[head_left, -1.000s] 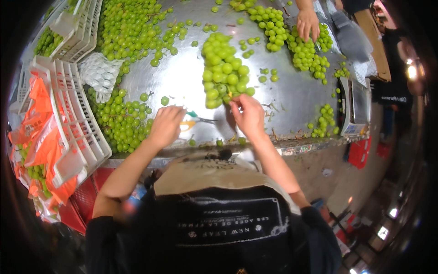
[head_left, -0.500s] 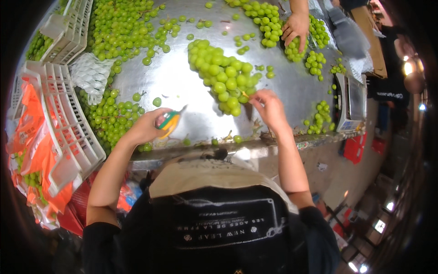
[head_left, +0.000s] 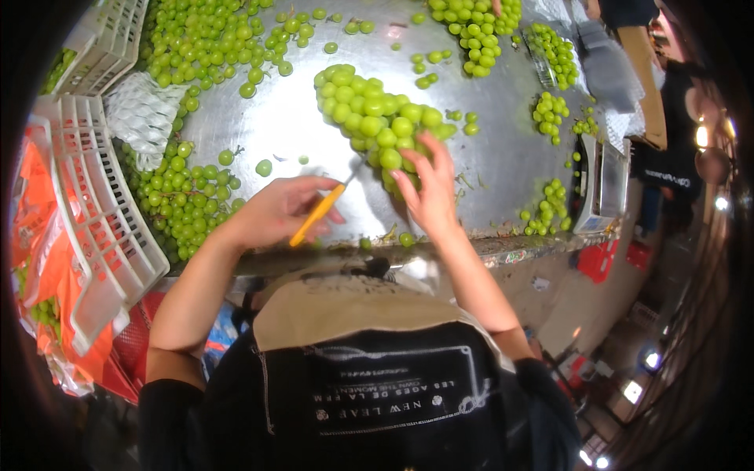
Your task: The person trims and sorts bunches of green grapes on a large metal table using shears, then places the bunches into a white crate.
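One grape bunch (head_left: 385, 125) slants down-right to the right hand (head_left: 433, 192) (closest, fingers apart), left hand (head_left: 273, 213) kinda clamped on yellow snips (head_left: 317, 215) below-left of it.

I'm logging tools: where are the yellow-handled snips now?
In the head view, the yellow-handled snips are left of centre in the left hand, pointing toward the large grape bunch.

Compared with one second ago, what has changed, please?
The upper end of the grape bunch swung left. The left hand holds the scissors, whose blade turned toward the bunch. The right hand's fingers spread at the bunch's lower right. The co-worker's hand withdrew upward, almost out of view. The white crate and scale stayed.
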Available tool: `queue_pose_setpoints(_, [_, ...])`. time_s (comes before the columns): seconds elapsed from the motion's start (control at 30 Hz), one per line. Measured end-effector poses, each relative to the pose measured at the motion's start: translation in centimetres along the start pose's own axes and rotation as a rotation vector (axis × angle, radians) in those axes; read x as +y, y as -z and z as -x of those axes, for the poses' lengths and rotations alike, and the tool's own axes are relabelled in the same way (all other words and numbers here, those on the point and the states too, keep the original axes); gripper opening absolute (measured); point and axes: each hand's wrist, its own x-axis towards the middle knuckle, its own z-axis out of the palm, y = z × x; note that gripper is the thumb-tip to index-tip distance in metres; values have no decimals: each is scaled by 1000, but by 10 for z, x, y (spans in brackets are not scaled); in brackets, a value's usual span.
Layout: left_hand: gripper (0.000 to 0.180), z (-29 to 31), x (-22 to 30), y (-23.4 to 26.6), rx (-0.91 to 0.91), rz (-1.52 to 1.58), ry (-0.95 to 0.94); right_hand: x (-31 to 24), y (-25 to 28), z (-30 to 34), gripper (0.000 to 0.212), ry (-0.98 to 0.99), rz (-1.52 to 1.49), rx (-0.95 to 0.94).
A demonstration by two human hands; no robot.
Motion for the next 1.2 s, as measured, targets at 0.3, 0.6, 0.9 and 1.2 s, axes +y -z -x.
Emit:
queue_pose_setpoints(0.3, [56,-19,9,8,-53,46,28,-7,14,-26,38,4,19,-137])
queue_pose_setpoints(0.6, [52,-22,7,13,-55,204,39,9,13,-37,36,-67,-167,-149])
queue_pose_setpoints(0.9, [45,-37,23,3,-110,240,205,13,13,-37,55,-73,-248,-138])
queue_pose_setpoints(1.2, [48,-38,45,-22,18,302,276,15,13,-31,53,-1,-218,-60])
